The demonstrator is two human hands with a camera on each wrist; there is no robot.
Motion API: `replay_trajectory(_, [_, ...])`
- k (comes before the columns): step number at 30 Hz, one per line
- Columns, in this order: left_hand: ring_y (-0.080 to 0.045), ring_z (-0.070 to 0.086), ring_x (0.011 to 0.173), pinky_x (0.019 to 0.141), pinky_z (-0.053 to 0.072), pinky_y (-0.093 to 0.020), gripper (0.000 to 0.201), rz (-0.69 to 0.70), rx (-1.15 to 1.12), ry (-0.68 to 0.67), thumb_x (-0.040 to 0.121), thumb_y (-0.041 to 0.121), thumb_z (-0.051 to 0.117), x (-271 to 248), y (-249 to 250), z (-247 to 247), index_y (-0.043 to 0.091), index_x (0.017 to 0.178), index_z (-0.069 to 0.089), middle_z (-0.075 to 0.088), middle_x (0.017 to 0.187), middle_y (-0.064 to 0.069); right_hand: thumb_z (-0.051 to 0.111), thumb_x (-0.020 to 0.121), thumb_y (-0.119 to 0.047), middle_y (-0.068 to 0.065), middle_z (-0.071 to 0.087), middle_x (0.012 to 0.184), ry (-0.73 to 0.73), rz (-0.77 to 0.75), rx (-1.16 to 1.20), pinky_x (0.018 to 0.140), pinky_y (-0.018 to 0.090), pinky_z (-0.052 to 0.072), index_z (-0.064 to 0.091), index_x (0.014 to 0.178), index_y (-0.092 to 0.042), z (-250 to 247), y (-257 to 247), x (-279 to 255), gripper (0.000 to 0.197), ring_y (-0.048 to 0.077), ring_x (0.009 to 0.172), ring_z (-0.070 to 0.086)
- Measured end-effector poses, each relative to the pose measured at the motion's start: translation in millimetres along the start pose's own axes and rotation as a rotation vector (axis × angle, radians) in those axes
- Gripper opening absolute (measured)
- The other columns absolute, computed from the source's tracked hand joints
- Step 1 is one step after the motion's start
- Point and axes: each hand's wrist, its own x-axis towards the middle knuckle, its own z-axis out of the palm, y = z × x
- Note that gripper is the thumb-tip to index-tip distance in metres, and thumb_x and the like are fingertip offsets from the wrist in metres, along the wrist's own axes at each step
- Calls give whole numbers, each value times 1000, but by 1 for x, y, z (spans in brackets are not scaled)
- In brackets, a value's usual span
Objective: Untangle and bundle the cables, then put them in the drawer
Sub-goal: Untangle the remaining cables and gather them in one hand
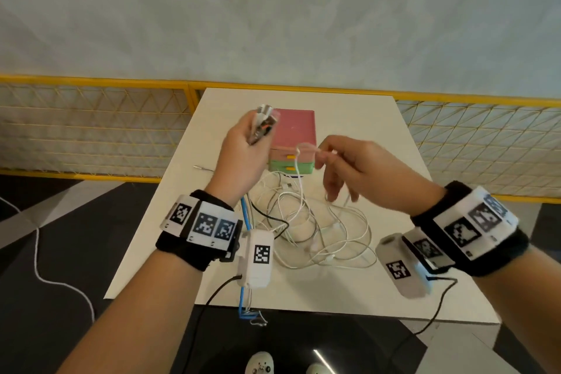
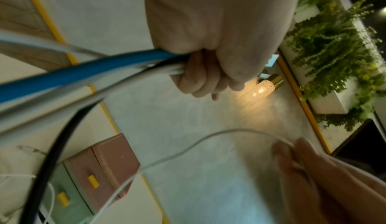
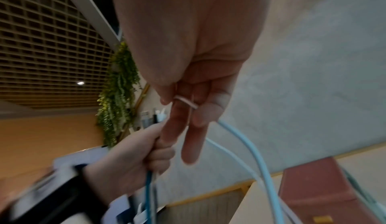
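Observation:
My left hand (image 1: 243, 146) is raised above the table and grips several cable ends (image 1: 263, 123) in a fist; blue, white and black cables (image 2: 62, 77) run out of it toward my wrist. My right hand (image 1: 349, 167) pinches a thin white cable (image 1: 303, 150) between thumb and finger, in front of the drawer box. A tangle of white cables (image 1: 318, 231) lies on the table below both hands. The small drawer box (image 1: 296, 130) has a pink top and pink and green drawers with yellow handles, both closed.
The cream table (image 1: 364, 297) ends near my body, with the blue cable (image 1: 243, 304) hanging over its front edge. A loose plug end (image 1: 202, 167) lies left of the box. Yellow mesh railing (image 1: 91, 127) runs behind the table.

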Motion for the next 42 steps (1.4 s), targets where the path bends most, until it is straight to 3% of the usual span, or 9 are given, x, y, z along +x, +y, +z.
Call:
replay_trajectory(5, [-2,36,37,43,29,-18,47,-123,-84,-119,100,39,47,-11,14,-2,10,64,56,40,41,11,47,96,-38,-1,73,74,-448,41,-45,55,26,55,59,89,-13,21,-23,-25,28,12,68,69])
replay_trajectory(8, [-17,31,44,49,28,-26,55,-101,-169,-265,101,43,42,-21,21,-1,13,55,38,32,51,-7,46,97,-38,-4,71,72,-353,-33,-118,68,27,53,63,86,-15,23,-17,-23,30,9,68,67])
replay_trajectory(12, [-10,64,88,89,44,-23,57,35,-85,-406,105,36,31,-34,31,3,4,65,56,67,88,-9,45,97,-36,0,65,89,-52,-108,-141,76,38,49,62,96,-13,32,-3,-12,28,15,81,60])
replay_trajectory(17, [12,58,106,94,42,-13,49,16,-12,-567,105,41,30,-39,34,10,25,99,76,67,118,21,39,100,-10,-1,62,94,-89,-105,161,82,19,51,54,104,-1,53,-6,0,18,5,87,61])
replay_trajectory(20, [5,67,70,61,52,-24,57,-46,-10,-452,103,46,32,-39,30,13,13,80,72,71,112,13,29,102,-8,5,55,75,-92,-44,431,74,23,54,49,93,-4,71,-6,1,23,14,68,60])
replay_trajectory(24, [-16,71,80,86,53,-37,62,-50,-57,-247,102,46,34,-36,20,12,18,50,51,72,72,-3,24,103,-11,-2,33,65,-27,-30,667,52,22,43,39,87,-11,93,1,8,22,3,51,35])
replay_trajectory(27, [-21,64,56,71,57,-38,60,-162,-255,-92,102,45,37,-32,18,10,23,46,41,49,48,0,26,103,-17,-6,33,63,-61,-37,558,47,17,31,39,82,-15,98,19,15,25,1,49,31])
replay_trajectory(32, [-12,27,38,43,35,-25,56,-329,-548,106,99,50,40,-17,13,-7,19,52,32,27,45,5,30,103,-24,-8,40,67,-86,-38,169,53,11,34,39,83,-16,105,58,14,23,1,52,40])
replay_trajectory(42, [-11,21,37,39,17,-21,57,-251,-543,80,100,49,39,-17,29,-17,21,50,30,28,46,6,26,103,-26,-1,54,73,-229,58,27,76,36,49,42,95,-8,130,100,13,26,18,71,67])
